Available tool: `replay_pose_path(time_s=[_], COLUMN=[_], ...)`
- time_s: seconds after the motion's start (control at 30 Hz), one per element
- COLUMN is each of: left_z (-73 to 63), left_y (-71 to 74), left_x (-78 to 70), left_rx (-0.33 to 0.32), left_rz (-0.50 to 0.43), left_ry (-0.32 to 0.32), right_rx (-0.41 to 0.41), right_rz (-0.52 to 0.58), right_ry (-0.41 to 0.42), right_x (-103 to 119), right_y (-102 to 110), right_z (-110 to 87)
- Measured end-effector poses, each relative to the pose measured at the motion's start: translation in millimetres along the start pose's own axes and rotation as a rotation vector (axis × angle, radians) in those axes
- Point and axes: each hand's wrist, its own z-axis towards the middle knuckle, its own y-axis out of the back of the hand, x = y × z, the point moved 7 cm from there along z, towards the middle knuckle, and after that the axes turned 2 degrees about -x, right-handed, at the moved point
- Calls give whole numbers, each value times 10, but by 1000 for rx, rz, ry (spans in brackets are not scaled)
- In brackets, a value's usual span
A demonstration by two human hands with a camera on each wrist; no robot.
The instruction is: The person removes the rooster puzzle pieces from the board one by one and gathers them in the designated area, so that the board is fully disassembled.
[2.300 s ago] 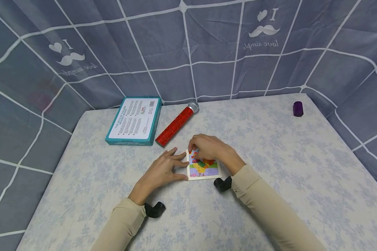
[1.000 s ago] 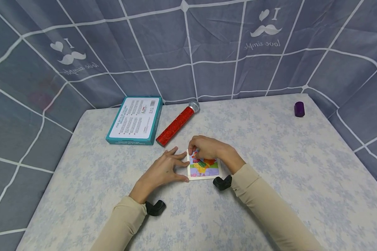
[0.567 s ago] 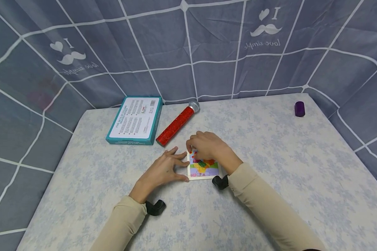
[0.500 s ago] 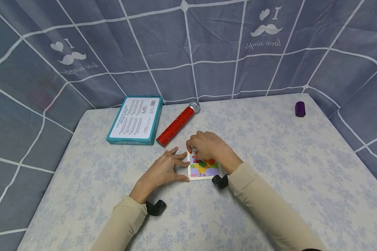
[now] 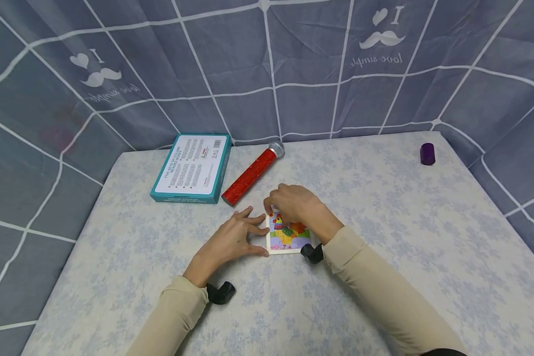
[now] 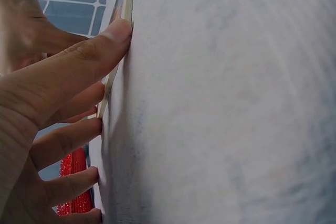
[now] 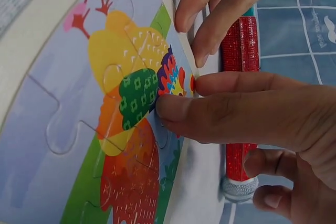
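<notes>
A small white-framed jigsaw puzzle (image 5: 291, 244) with a bright rooster picture lies flat on the table. My left hand (image 5: 231, 237) rests on the tablecloth with its fingers spread, thumb and fingertips touching the frame's left edge. In the left wrist view, the thumb (image 6: 118, 31) lies against that thin edge. Over the puzzle's far left corner, my right hand (image 5: 293, 203) pinches at a puzzle piece (image 7: 178, 85) bearing the rooster's head. Its thumb (image 7: 173, 107) and index fingertip are set on either side of the head. The right hand covers the puzzle's top part in the head view.
A red glittery microphone (image 5: 251, 175) lies slantwise just beyond the hands. Left of it is a flat teal box (image 5: 191, 165) with a white printed label. A small purple cylinder (image 5: 427, 154) stands at the far right corner. A grey-blue grid curtain (image 5: 302, 64) encloses the table's back and sides.
My right hand has shifted slightly up and left at the puzzle's corner, so more of the rooster's head shows. The left hand has stayed at the frame's edge.
</notes>
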Motion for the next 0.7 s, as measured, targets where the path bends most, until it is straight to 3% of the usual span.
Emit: replay_pose_path(time_s=[0.5, 0.7], left_z=[7, 2], left_y=[7, 19], left_x=[-24, -17], left_rx=[5, -2], left_rz=[-5, -13], left_ry=[-12, -11], right_rx=[46, 38], right_rz=[70, 27], right_ry=[-2, 18], right_x=[-21, 17], right_y=[-17, -11], right_z=[7, 6])
